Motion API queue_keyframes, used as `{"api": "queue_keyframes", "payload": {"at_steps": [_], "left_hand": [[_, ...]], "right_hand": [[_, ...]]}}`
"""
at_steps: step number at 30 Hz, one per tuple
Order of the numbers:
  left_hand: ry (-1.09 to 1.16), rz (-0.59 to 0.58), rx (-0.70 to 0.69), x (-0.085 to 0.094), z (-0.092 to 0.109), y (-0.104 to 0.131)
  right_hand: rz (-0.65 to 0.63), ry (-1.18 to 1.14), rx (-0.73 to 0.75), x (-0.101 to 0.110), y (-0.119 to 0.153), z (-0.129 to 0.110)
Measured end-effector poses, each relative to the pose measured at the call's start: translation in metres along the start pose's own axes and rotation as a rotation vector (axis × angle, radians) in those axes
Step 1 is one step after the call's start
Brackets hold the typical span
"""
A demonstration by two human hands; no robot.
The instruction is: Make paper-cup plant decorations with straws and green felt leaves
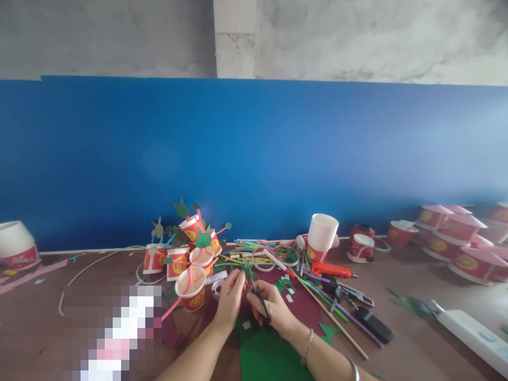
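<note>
Scissors (260, 302) with dark handles are in my right hand (275, 309), its fingers wrapped round the loops. Their blades point up and away, close to the fingertips of my left hand (231, 297). That hand is closed in a pinch on a small piece of green paper (249, 273), mostly hidden by the fingers and blades. Below both hands lies a large green paper sheet (264, 354), partly over a dark red sheet (313, 309). Green offcuts and small white bits are scattered nearby.
Paper cups (191, 288) with straws and green cutouts stand at left. Loose straws (257, 251), stacked white cups (322, 235), an orange cutter (331, 270), keys with a black fob (373, 324) and a white power strip (476, 333) lie about. A blue panel (254, 159) rises behind.
</note>
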State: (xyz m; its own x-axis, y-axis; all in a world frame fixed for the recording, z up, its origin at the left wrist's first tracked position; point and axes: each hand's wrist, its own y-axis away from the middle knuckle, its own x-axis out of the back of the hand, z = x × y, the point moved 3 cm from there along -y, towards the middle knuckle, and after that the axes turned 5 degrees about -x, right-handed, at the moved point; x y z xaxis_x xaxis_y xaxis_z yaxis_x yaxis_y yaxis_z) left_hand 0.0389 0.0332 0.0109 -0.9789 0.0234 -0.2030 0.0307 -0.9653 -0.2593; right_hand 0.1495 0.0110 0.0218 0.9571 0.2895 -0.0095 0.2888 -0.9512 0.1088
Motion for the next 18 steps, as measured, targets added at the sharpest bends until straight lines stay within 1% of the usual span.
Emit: {"api": "queue_keyframes", "payload": {"at_steps": [3,9,14,18], "left_hand": [[-0.044,0.025,-0.019,0.0019,-0.0009,-0.0006],[-0.024,0.058,-0.023,0.0031,-0.003,-0.0026],[-0.019,0.026,-0.027,0.0022,-0.0015,-0.0024],[-0.07,0.003,-0.028,0.0014,0.002,-0.001]], "right_hand": [[0.004,0.001,-0.003,0.0009,-0.0001,0.0012],[-0.011,0.008,0.008,0.0009,-0.0016,0.0038],[-0.015,-0.003,-0.027,-0.001,0.001,-0.0013],[-0.008,-0.005,-0.027,-0.0005,0.0021,-0.0031]]}}
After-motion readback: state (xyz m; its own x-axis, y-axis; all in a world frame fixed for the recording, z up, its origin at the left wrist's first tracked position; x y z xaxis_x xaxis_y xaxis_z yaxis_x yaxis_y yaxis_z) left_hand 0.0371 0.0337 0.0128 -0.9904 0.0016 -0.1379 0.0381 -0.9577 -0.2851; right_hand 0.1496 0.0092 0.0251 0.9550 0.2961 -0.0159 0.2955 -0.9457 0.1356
